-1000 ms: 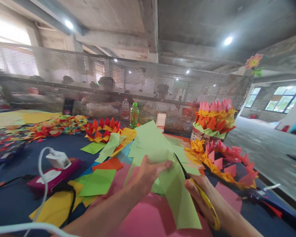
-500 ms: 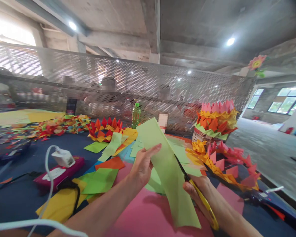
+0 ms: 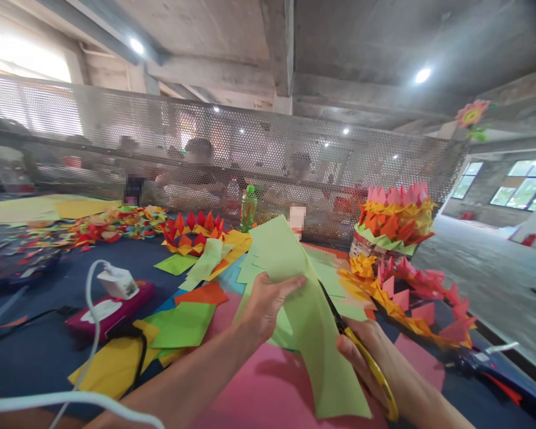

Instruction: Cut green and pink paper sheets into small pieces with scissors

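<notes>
My left hand (image 3: 268, 304) is closed on a sheet of pale green paper (image 3: 310, 322), thumb lying on top. The sheet slants from the middle of the table toward me, and its lower part curls down over pink paper (image 3: 268, 384). In my right hand (image 3: 366, 351) is a pair of yellow-handled scissors (image 3: 379, 378). Their dark blades point up and left, lying at the paper's right edge beyond my left thumb. How far apart the blades are, I cannot make out. Beneath and behind are more light green sheets (image 3: 337, 280).
Folded-paper rings (image 3: 424, 280) and a paper-covered basket (image 3: 361, 244) stand at right. At left lie a magenta power strip (image 3: 109, 313) with a white charger (image 3: 118, 280), green paper (image 3: 185, 325) and piled scraps (image 3: 111, 226). A green bottle (image 3: 249, 208) stands before a perforated metal screen (image 3: 232, 137); people sit behind it.
My left hand has shifted slightly right along the pale green sheet. The scissors remain at its right edge, and the whole view has moved a little.
</notes>
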Motion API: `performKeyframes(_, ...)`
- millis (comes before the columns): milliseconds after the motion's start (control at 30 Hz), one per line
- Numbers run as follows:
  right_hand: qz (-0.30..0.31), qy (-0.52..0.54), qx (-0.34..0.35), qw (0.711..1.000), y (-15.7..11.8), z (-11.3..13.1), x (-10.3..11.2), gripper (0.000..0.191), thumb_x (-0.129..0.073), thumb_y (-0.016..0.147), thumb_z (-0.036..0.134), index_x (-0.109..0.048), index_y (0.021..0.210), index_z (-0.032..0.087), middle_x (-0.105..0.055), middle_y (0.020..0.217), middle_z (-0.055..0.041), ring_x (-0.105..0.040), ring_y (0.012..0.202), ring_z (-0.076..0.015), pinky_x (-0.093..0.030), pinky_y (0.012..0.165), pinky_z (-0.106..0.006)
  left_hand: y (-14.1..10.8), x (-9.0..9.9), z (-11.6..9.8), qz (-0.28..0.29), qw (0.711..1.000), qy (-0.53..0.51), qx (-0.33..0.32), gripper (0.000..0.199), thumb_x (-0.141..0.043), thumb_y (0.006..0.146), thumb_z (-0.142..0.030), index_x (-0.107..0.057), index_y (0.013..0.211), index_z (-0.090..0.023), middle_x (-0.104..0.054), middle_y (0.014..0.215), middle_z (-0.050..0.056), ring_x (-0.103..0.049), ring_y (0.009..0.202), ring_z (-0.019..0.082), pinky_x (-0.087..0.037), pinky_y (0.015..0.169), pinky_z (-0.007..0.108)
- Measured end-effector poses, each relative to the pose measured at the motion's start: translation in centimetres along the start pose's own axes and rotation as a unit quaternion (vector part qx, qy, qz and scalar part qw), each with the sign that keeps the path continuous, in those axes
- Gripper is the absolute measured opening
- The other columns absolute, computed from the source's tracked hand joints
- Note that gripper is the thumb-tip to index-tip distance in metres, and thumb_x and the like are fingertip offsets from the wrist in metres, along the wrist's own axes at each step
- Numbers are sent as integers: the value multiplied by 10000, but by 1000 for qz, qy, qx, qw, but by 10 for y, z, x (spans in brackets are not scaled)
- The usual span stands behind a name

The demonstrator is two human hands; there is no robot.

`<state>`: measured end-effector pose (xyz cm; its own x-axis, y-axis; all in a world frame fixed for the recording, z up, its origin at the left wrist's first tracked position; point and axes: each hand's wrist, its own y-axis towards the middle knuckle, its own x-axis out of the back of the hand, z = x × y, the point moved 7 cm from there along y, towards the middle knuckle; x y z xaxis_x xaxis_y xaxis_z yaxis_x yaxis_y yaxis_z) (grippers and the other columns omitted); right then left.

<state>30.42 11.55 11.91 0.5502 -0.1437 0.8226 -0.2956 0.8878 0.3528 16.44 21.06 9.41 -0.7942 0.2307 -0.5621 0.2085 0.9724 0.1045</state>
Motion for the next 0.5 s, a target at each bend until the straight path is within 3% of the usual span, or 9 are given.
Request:
performKeyframes(200,-42,-1,49,998,1,16,10,575,-242,933,619,-570,749,184,-649,692,-59,-606,660,-202,-452,576,-272,-4,-6,0,32,999,14,3,374,-825,593,-260,-725,908,-87,-746,861,130,-696,731,248,-559,695,341)
performKeyframes(500,-37,6,61,997,0,18,10,541,-246,941,602,-592,810,207,-660,676,-55,-615,613,-199,-485,546,-275,-7,-10,3,45,998,36,27,362,-809,606,-252,-718,905,-70,-737,886,161,-691,755,288,-551,701,389)
